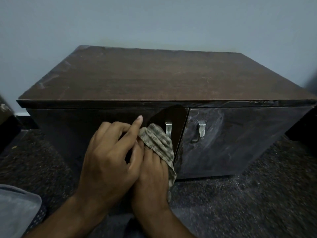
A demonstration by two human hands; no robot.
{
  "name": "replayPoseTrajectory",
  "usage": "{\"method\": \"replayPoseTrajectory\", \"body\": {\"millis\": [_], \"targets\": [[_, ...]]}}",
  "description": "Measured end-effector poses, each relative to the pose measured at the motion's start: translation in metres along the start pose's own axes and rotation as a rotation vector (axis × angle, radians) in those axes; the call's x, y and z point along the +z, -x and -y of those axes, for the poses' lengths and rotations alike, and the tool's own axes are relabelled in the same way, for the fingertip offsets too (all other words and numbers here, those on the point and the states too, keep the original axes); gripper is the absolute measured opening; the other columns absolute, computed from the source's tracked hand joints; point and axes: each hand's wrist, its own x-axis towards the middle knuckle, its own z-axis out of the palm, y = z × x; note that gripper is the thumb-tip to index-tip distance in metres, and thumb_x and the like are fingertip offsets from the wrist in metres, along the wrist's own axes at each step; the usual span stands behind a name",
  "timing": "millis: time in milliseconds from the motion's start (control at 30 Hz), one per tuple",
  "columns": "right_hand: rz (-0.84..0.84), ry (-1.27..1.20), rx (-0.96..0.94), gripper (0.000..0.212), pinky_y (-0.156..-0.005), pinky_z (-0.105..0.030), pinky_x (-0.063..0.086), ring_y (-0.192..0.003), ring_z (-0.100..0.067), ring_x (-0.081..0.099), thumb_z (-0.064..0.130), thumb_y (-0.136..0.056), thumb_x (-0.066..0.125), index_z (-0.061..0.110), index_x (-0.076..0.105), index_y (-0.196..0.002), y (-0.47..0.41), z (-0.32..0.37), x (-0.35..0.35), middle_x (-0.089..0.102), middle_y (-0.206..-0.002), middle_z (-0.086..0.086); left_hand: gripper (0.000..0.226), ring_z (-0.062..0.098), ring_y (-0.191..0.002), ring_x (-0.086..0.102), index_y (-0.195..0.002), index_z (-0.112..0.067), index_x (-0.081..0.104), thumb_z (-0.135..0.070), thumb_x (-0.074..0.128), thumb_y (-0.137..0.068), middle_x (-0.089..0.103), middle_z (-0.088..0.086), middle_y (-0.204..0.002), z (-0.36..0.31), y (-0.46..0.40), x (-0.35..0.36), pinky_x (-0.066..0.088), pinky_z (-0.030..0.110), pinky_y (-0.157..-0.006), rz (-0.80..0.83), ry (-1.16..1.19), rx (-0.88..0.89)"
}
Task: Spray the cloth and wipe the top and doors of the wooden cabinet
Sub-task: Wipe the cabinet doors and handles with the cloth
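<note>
Wiping left door (96, 127) | both hands (130, 158) together, right hand (152, 170) pressing cloth (159, 145), left hand (109, 157) curled, forefinger out | risk: cloth snagging handle (168, 130)

one cabinet (154, 78), two doors (96, 127), two handles (168, 129), one cloth (159, 143), two hands (109, 160)

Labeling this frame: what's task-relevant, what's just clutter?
Job:
cloth, held by right hand
left hand
cabinet top
left door
right door

Lying about:
grey fabric, bottom left
dark carpet
wall
</note>
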Motion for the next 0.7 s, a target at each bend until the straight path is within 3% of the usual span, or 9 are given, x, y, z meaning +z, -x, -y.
{"method": "replayPoseTrajectory", "body": {"millis": [133, 233, 333, 467, 567, 700], "targets": [[-0.085, 0.062, -0.017, 0.052, -0.091, -0.029, 0.051, -0.113, -0.015, 0.065, 0.032, -0.096, 0.061, 0.011, 0.053, -0.143, -0.011, -0.003, -0.004, 0.066, -0.129, -0.003, 0.044, 0.017, -0.085, 0.051, -0.134, -0.005, 0.06, -0.011, 0.056, -0.091, 0.061, 0.002, -0.094, -0.001, 0.002, 0.001, 0.048, 0.04, -0.075, 0.034, 0.006, 0.011], [-0.19, 0.09, 0.045, 0.046, -0.08, -0.031, 0.049, -0.095, -0.018, 0.066, 0.03, -0.1, 0.049, 0.01, 0.053, -0.14, -0.027, -0.007, -0.015, 0.069, -0.114, -0.003, 0.044, 0.018, -0.084, 0.05, -0.133, -0.005, 0.061, -0.008, 0.055, -0.089, 0.061, 0.003, -0.094, -0.002, 0.001, 0.002, 0.047, 0.039, -0.074, 0.015, 0.023, 0.023], [-0.166, 0.075, 0.044, 0.047, -0.075, -0.033, 0.052, -0.091, -0.021, 0.066, 0.027, -0.099, 0.044, 0.008, 0.052, -0.142, -0.024, -0.009, -0.021, 0.068, -0.113, -0.006, 0.043, 0.018, -0.083, 0.05, -0.133, -0.004, 0.061, -0.008, 0.055, -0.09, 0.061, 0.003, -0.093, -0.003, 0.001, 0.002, 0.047, 0.039, -0.073, 0.021, 0.028, 0.032], [-0.177, 0.054, 0.007, 0.047, -0.08, -0.036, 0.053, -0.095, -0.024, 0.067, 0.021, -0.096, 0.057, 0.006, 0.053, -0.141, -0.022, -0.023, -0.019, 0.068, -0.114, -0.009, 0.043, 0.019, -0.082, 0.05, -0.132, -0.006, 0.062, -0.008, 0.057, -0.089, 0.061, 0.002, -0.093, -0.002, 0.002, 0.006, 0.047, 0.041, -0.072, 0.04, 0.031, 0.046], [-0.222, 0.036, 0.057, 0.07, -0.093, -0.042, 0.051, -0.108, -0.032, 0.064, 0.008, -0.085, 0.077, 0.002, 0.042, -0.146, -0.025, -0.033, -0.019, 0.065, -0.122, -0.017, 0.043, 0.02, -0.081, 0.05, -0.133, -0.007, 0.062, -0.009, 0.056, -0.09, 0.061, 0.002, -0.092, -0.002, 0.002, 0.007, 0.046, 0.041, -0.073, 0.057, 0.021, 0.044], [-0.237, -0.002, 0.046, 0.068, -0.085, -0.043, 0.055, -0.101, -0.033, 0.065, 0.011, -0.086, 0.075, 0.001, 0.04, -0.143, -0.028, -0.028, -0.013, 0.066, -0.118, -0.017, 0.045, 0.019, -0.083, 0.051, -0.133, -0.007, 0.062, -0.009, 0.058, -0.088, 0.06, 0.0, -0.093, 0.0, 0.001, 0.007, 0.046, 0.041, -0.073, 0.071, 0.034, 0.041]]}}
